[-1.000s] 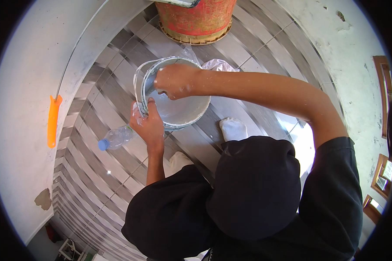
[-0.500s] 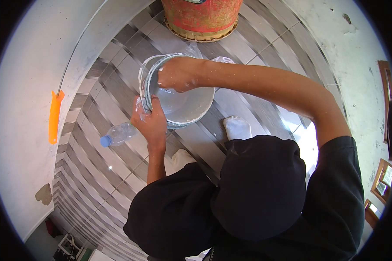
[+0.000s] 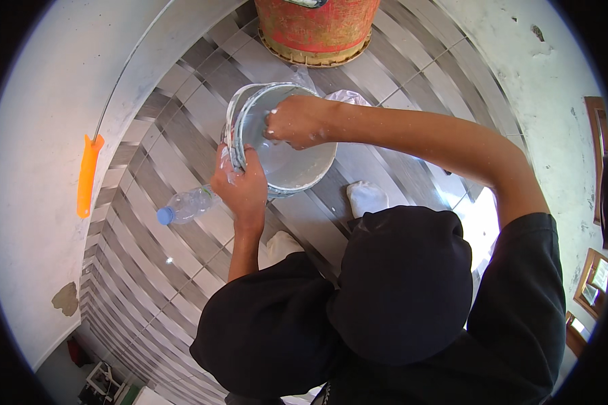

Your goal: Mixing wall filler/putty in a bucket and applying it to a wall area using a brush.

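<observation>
Your left hand (image 3: 242,183) is at the near left side of the grey-white bucket (image 3: 296,169), and its fingers are pinching the rim there, with the thumb laid over the edge and the other fingers on the outer side. The bucket is in front of your knees (image 3: 402,283), over the tiled floor (image 3: 175,297), with its open mouth turned up to the view; if it is slightly tilted, I cannot tell surely. Its wire handle (image 3: 232,111) leans out at the left side, just above your left hand. Your right hand (image 3: 300,123) is over the mouth of the bucket, partly inside, and its fingers are curled; their tips are hidden from the view, so I cannot tell if they are pinching something or only touching the inner wall. White smears and specks are on both your hands. A clear plastic bottle (image 3: 190,204) with a blue cap is lying on its side just beside your left wrist. Behind the bucket there is crumpled thin plastic (image 3: 348,98), and farther the worn red bucket (image 3: 317,32). At the far left, an orange grip (image 3: 88,177) on a long metal rod is near the pale wall (image 3: 40,196).
</observation>
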A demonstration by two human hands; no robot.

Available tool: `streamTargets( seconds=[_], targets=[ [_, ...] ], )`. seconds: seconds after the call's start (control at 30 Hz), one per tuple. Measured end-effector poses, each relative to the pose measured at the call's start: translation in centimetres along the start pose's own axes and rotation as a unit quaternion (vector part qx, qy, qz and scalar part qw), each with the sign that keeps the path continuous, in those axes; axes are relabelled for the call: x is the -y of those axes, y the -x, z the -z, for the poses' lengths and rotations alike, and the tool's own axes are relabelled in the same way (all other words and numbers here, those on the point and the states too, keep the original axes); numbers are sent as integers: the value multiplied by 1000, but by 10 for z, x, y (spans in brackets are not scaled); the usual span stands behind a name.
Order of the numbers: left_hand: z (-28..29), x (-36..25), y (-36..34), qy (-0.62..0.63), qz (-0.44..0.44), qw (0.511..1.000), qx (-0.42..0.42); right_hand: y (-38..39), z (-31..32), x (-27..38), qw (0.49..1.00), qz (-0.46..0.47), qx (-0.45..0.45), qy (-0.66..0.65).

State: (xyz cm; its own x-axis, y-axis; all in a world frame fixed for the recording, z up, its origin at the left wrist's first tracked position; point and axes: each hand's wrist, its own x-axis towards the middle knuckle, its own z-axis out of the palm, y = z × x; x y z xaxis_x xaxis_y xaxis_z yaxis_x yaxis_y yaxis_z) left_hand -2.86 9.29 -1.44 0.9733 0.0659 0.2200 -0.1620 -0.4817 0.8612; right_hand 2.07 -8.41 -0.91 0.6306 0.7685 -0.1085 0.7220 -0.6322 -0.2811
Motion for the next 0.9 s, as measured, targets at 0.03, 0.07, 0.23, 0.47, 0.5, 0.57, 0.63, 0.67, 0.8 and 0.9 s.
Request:
streamTargets(
  seconds=[0.03,0.07,0.23,0.47,0.5,0.57,0.63,0.67,0.8,0.9],
  targets=[
    [-2,0,0,25,-15,1000,-8,-3,1,0,999,0,-44,0],
    [-2,0,0,24,-16,1000,-7,-5,1,0,996,0,-88,0],
    [3,-3,-2,-32,19,999,25,-3,-23,-3,997,-17,-78,17],
    [3,3,0,-15,8,1000,6,7,-22,9,984,-128,-45,-114],
    [2,2,1,-18,-9,1000,6,6,-20,6,984,-127,-46,-113],
    [0,-2,2,-22,-25,999,7,2,-9,4,968,-142,-110,-177],
    [-2,-7,2,-24,-26,999,11,-5,-6,-1,983,-109,-88,-118],
    [-1,-7,2,-24,-27,999,12,-6,-5,-2,993,-76,-66,-58],
    [-1,-1,0,-32,-11,999,5,-1,-19,-2,997,-55,-52,-17],
    [1,2,-1,-7,0,1000,-17,7,-22,4,989,-125,-3,-82]
  ],
)
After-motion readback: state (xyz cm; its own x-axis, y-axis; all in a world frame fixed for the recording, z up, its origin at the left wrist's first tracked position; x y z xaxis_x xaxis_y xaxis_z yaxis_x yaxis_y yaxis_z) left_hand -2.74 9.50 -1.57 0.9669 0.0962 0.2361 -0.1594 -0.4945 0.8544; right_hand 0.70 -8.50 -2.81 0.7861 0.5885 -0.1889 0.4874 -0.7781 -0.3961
